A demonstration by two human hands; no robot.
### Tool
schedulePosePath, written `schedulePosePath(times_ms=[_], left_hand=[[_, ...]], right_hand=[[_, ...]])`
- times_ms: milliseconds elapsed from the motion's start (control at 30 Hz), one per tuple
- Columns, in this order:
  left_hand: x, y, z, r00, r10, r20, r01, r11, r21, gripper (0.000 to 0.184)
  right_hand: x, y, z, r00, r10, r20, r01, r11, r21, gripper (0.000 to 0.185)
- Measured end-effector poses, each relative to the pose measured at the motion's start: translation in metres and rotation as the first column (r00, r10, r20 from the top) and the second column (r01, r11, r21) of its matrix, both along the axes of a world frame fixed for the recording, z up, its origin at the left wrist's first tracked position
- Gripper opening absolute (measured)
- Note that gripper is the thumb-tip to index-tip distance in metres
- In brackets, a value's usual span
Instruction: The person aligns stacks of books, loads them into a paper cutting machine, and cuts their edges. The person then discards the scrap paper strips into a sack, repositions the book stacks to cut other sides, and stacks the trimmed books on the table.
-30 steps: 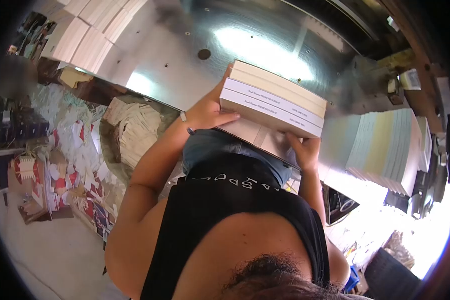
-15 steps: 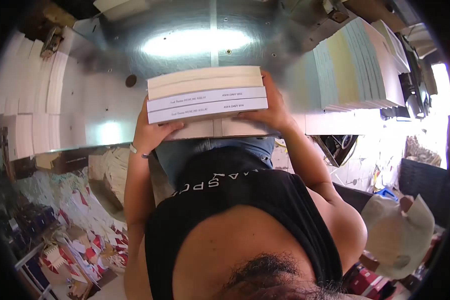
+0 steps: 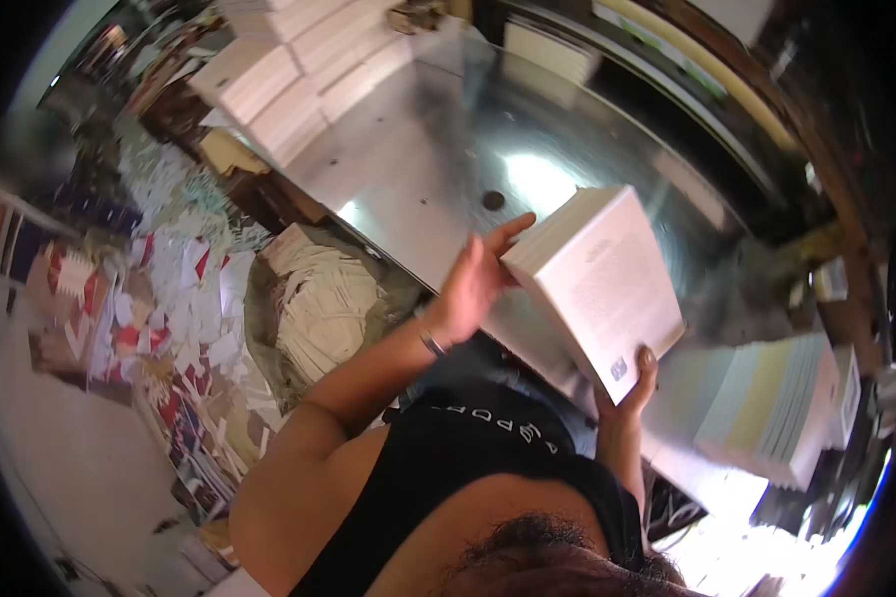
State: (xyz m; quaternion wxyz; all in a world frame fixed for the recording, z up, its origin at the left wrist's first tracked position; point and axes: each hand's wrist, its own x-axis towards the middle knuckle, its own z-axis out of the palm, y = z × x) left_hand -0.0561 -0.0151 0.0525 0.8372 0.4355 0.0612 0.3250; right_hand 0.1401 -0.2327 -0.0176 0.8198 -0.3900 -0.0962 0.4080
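Observation:
A stack of white-covered books (image 3: 607, 289) is tilted up over the metal table, its top cover facing me with faint print and a small dark square near the lower corner. My right hand (image 3: 629, 390) grips the near lower corner, thumb on the cover and fingers hidden beneath. My left hand (image 3: 468, 289), with a band at its wrist, is at the left edge of the stack. Its fingers are spread, thumb raised, and some fingers are hidden behind the books; whether they press on the edge I cannot tell.
The shiny metal table (image 3: 398, 189) has a dark round hole. White book stacks (image 3: 289, 85) stand at its far left, and a coloured stack of books (image 3: 767, 403) at the right. A sack of paper offcuts (image 3: 329, 308) and scattered paper scraps (image 3: 184, 289) lie left.
My view has turned left. The stack, held level between both hands with spines facing me, is now tilted with its cover showing. My left hand has loosened and spread its fingers.

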Motion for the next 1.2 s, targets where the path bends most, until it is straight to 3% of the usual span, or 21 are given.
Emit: schedulePosePath(times_ms=[100, 167, 200, 300, 333, 367, 433, 500, 533, 567, 633, 700, 767, 800, 900, 1000, 1200], left_hand=[[0.005, -0.038, -0.025, 0.984, 0.14, 0.113, -0.137, 0.99, -0.033, 0.116], [0.015, -0.053, -0.026, 0.96, 0.276, 0.046, -0.276, 0.961, -0.008, 0.125], [0.019, -0.053, -0.026, 0.919, 0.368, 0.139, -0.367, 0.93, -0.037, 0.112], [0.01, -0.036, -0.02, 0.842, 0.537, -0.041, -0.539, 0.838, -0.084, 0.102], [0.003, -0.025, -0.022, 0.819, 0.573, -0.036, -0.574, 0.816, -0.072, 0.084], [-0.005, -0.017, -0.021, 0.805, 0.593, -0.016, -0.591, 0.8, -0.102, 0.081], [-0.027, -0.001, -0.014, 0.78, 0.626, 0.017, -0.616, 0.771, -0.161, 0.074], [-0.049, 0.02, 0.0, 0.733, 0.676, 0.078, -0.651, 0.73, -0.208, 0.049], [-0.065, 0.038, -0.006, 0.726, 0.684, 0.069, -0.642, 0.71, -0.29, 0.048], [-0.085, 0.056, -0.011, 0.72, 0.692, 0.056, -0.628, 0.683, -0.372, 0.047], [-0.12, 0.081, 0.041, 0.644, 0.761, 0.077, -0.721, 0.638, -0.269, 0.047], [-0.159, 0.123, 0.067, 0.558, 0.805, 0.203, -0.796, 0.588, -0.143, 0.048], [-0.187, 0.153, 0.11, 0.376, 0.898, 0.23, -0.917, 0.396, -0.046, 0.05], [-0.202, 0.173, 0.129, 0.395, 0.881, 0.26, -0.906, 0.42, -0.047, 0.051], [-0.248, 0.244, 0.166, 0.467, 0.835, 0.292, -0.864, 0.5, -0.047, 0.05], [-0.269, 0.315, 0.191, 0.463, 0.848, 0.259, -0.874, 0.485, -0.028, 0.051], [-0.274, 0.397, 0.189, 0.412, 0.911, -0.029, -0.906, 0.405, -0.126, 0.062]], right_hand=[[-0.025, 0.042, 0.02, 0.997, 0.041, -0.068, -0.035, 0.996, 0.085, 0.076], [-0.039, 0.067, 0.026, 0.997, 0.059, -0.059, -0.054, 0.996, 0.076, 0.076], [-0.043, 0.078, 0.026, 0.997, 0.081, 0.004, -0.081, 0.995, 0.056, 0.075], [-0.066, 0.111, 0.041, 0.97, 0.184, 0.156, -0.193, 0.98, 0.047, 0.073], [-0.076, 0.118, 0.05, 0.957, 0.201, 0.21, -0.214, 0.976, 0.041, 0.075], [-0.084, 0.127, 0.056, 0.941, 0.214, 0.263, -0.232, 0.972, 0.035, 0.077], [-0.095, 0.14, 0.058, 0.91, 0.269, 0.314, -0.302, 0.951, 0.062, 0.093], [-0.1, 0.148, 0.057, 0.876, 0.329, 0.353, -0.383, 0.919, 0.095, 0.108], [-0.096, 0.154, 0.057, 0.809, 0.398, 0.433, -0.461, 0.886, 0.047, 0.124], [-0.092, 0.155, 0.054, 0.772, 0.373, 0.515, -0.439, 0.899, 0.007, 0.126], [-0.08, 0.156, 0.041, 0.672, 0.322, 0.667, -0.379, 0.923, -0.064, 0.13], [-0.064, 0.15, 0.018, 0.627, 0.348, 0.697, -0.367, 0.921, -0.13, 0.135], [-0.059, 0.148, 0.007, 0.626, 0.361, 0.692, -0.343, 0.924, -0.172, 0.133], [-0.061, 0.15, 0.008, 0.658, 0.339, 0.672, -0.324, 0.934, -0.154, 0.13], [-0.064, 0.154, 0.005, 0.5, 0.352, 0.791, -0.238, 0.934, -0.266, 0.13], [-0.066, 0.153, 0.012, 0.385, 0.356, 0.852, -0.218, 0.932, -0.291, 0.13], [-0.067, 0.152, 0.013, 0.464, 0.356, 0.811, -0.187, 0.935, -0.303, 0.127]])
